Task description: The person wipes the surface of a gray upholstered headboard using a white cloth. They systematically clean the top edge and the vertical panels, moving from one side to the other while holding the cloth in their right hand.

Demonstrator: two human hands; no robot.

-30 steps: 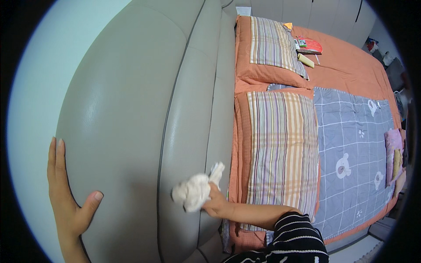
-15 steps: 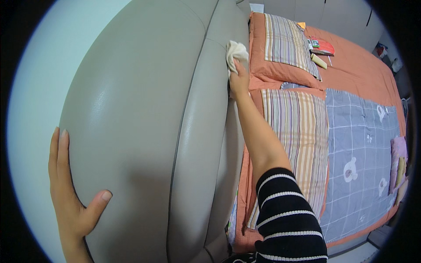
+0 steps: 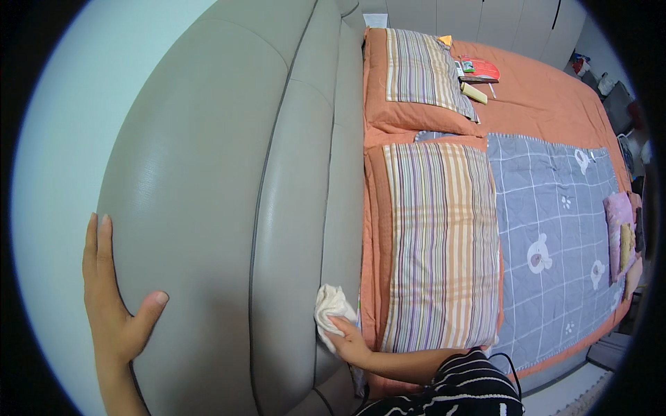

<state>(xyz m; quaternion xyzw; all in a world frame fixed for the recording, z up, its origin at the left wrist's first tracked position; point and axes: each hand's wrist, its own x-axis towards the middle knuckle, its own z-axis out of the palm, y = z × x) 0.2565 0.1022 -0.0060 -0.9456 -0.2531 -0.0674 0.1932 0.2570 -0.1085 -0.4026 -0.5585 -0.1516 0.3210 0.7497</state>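
A padded grey leather-look headboard fills the left half of the head view, with a rolled cushion band and dark piping along it. My left hand rests over the headboard's outer edge by the wall, fingers stretched and thumb apart, holding nothing. In my right hand is a crumpled white cloth, pressed against the lower part of the headboard's band beside the bed. My right fingers are partly hidden by the cloth.
Beside the headboard lie two striped pillows on an orange sheet. A grey checked blanket covers part of the bed. A red fan and a cream tube lie near the far pillow. Grey cabinets stand beyond.
My right hand has drawn the cloth from the far end of the headboard toward me, down to its near end. My left hand keeps its hold on the edge. The view has shifted slightly.
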